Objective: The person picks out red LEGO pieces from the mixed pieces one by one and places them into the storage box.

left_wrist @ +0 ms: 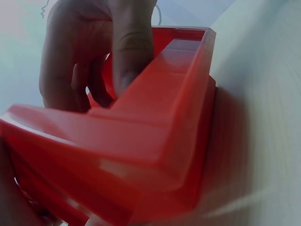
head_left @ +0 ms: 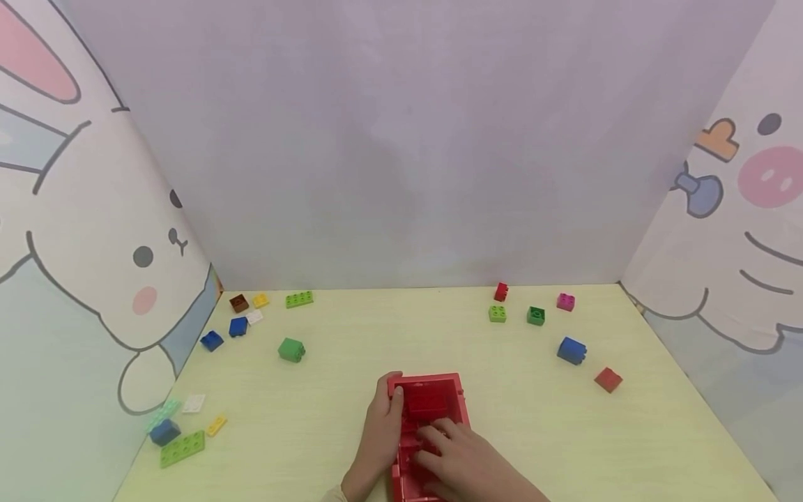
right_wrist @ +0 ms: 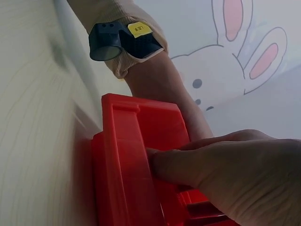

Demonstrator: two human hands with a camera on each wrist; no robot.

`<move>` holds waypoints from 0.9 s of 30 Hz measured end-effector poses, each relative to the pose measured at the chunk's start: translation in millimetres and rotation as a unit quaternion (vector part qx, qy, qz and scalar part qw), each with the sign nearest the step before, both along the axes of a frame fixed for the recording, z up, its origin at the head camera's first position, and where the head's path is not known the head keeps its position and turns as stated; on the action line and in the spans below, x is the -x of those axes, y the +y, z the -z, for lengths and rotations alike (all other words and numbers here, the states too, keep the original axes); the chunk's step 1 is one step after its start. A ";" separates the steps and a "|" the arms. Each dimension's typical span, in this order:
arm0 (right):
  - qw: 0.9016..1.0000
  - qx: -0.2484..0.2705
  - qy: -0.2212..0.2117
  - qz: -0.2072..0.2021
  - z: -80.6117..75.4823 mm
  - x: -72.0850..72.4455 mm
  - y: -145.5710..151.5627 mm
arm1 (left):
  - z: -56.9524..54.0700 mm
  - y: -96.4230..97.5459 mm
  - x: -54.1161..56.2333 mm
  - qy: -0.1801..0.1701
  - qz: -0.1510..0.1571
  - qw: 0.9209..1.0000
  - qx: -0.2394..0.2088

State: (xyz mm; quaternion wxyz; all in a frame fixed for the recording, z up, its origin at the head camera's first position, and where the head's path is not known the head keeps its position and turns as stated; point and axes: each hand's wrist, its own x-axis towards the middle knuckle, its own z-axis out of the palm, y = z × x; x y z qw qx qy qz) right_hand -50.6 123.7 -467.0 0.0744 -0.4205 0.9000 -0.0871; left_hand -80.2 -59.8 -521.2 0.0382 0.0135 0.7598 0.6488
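A red plastic bin (head_left: 431,379) stands at the near middle of the table. My left hand (head_left: 381,434) grips its left wall, the thumb over the rim and the other fingers along the outside. Into the bin reaches my right hand (head_left: 465,460), its fingers spread and slightly bent. In the left wrist view, the bin's wall (left_wrist: 155,101) partly hides the right fingertips. Beyond those fingers, a red block (head_left: 426,406) lies inside at the far end. The right wrist view shows the right hand (right_wrist: 235,174) dipping past the bin's edge.
Several toy bricks lie at left, among them a green brick (head_left: 291,350), a blue brick (head_left: 165,432) and a lime plate (head_left: 182,448). At right are another blue brick (head_left: 571,351), a red piece (head_left: 608,379) and a magenta brick (head_left: 565,301). Printed walls enclose the table.
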 end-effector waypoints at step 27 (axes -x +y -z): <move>1.000 -0.014 -0.026 0.006 -3.4 1.9 -1.7 | -1.2 1.2 -1.5 -0.006 -0.004 1.000 -0.003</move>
